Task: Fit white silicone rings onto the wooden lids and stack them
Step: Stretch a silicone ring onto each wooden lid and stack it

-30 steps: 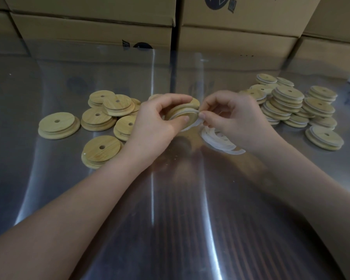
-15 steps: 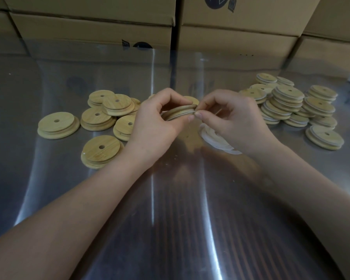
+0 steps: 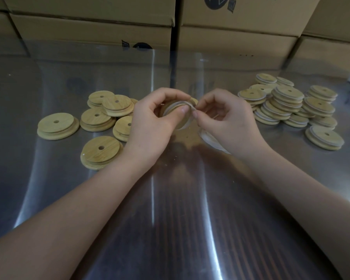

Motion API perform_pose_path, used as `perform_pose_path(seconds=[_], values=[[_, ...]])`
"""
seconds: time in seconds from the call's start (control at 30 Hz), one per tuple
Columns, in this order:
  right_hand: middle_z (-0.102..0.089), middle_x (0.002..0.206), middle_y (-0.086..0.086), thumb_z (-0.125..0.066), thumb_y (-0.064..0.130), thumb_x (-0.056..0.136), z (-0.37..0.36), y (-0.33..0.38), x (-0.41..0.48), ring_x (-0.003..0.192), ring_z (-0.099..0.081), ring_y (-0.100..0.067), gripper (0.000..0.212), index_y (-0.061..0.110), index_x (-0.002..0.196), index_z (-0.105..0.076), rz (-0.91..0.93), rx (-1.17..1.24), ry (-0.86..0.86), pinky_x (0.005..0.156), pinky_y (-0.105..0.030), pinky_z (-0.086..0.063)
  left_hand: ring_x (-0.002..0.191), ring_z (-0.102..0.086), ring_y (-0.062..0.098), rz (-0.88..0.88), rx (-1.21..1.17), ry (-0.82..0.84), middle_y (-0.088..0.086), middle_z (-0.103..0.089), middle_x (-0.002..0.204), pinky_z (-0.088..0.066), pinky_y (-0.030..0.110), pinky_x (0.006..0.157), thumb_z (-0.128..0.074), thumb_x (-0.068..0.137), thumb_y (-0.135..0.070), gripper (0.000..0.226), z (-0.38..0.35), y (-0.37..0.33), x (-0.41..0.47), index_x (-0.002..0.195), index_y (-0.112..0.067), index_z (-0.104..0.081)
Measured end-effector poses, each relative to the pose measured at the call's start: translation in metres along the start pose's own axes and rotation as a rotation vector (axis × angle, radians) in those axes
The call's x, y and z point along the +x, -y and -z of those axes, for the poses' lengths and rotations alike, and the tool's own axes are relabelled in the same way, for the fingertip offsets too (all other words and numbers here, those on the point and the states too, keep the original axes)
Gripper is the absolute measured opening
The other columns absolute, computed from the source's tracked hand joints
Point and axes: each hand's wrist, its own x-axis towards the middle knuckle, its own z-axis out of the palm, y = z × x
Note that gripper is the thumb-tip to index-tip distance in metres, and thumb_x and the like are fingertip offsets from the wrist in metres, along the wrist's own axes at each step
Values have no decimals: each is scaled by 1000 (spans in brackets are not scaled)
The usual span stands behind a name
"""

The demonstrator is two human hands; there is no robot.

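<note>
Pinching the white silicone ring [image 3: 176,105] at its right edge: right hand [image 3: 230,122] fingers [image 3: 196,113] curl tight on it, thumb against forefinger. Opposite, left hand [image 3: 150,122] grips the wooden lid [image 3: 182,121] on edge, thumb across the face, fingers wrapped over the top rim. Ring sits round part of the lid's step; upper arc looks on, the right and lower arc hangs off loose. So this one is mid-fit, not done, held above the desk [image 3: 170,199] roughly centre. Just under the right hand: small heap of loose rings [image 3: 208,139]. Left side: bare lids [image 3: 101,118], a handful, no white band on any, scattered and partly overlapping. Right side: finished lids [image 3: 287,106] with white edges, in several low stacks, clearly more than the bare pile. Judgement: well past halfway; remaining work is this lid plus the left pile, then stacking each on the right. Behind, cardboard boxes [image 3: 89,29], not involved.
</note>
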Motion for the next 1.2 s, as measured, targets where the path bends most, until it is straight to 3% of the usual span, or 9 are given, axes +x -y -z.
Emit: perform_pose_path(seconds=[0.23,0.43,0.57,0.7,0.83,1.0,1.2], values=[[-66,72,4,-71,12,81,2,2,1,69,-66,-17,11,14,73,-64,-43,23,-18,66,-36,-55,93,-67,7,26,37,-5,-10,-71,91,-52,25,87,-71,81,0,29,3,-3,3,91,-27,-69],[-67,66,7,-71,10,80,6,2,4,62,-63,-9,22,25,68,-61,-100,72,12,58,-18,-45,97,-64,-5,90,130,7,-14,-69,103,-49,10,85,-73,83,-4,37,3,-10,4,115,-22,-69],[-70,68,2,-70,7,79,7,1,4,61,-63,-8,23,25,67,-61,-127,103,25,54,-13,-43,88,-62,-10,93,198,11,-19,-69,93,-45,5,80,-74,82,-7,27,3,-11,6,103,-24,-72],[-71,71,-3,-70,7,79,9,-1,6,66,-68,-16,22,24,68,-63,-123,107,31,55,-13,-44,82,-61,-11,60,230,35,-22,-67,86,-45,5,75,-74,81,-4,31,3,-11,6,90,-34,-68],[-69,69,4,-71,11,80,10,-6,5,66,-68,-14,22,28,69,-63,-110,89,68,55,-13,-44,84,-61,-11,48,244,72,-23,-67,86,-44,3,75,-74,81,-4,35,6,-9,5,89,-37,-67],[-65,68,14,-72,11,83,12,-9,4,65,-64,-6,27,35,73,-63,-45,8,97,59,-12,-45,92,-62,-7,75,217,100,-17,-68,95,-44,6,83,-74,80,-1,32,7,-3,4,96,-29,-69],[-63,73,15,-72,9,83,12,-8,3,66,-62,-4,15,22,79,-65,64,-116,83,65,-13,-45,94,-66,2,68,142,126,-4,-69,96,-49,14,87,-70,80,10,28,4,-2,1,96,-13,-66]])
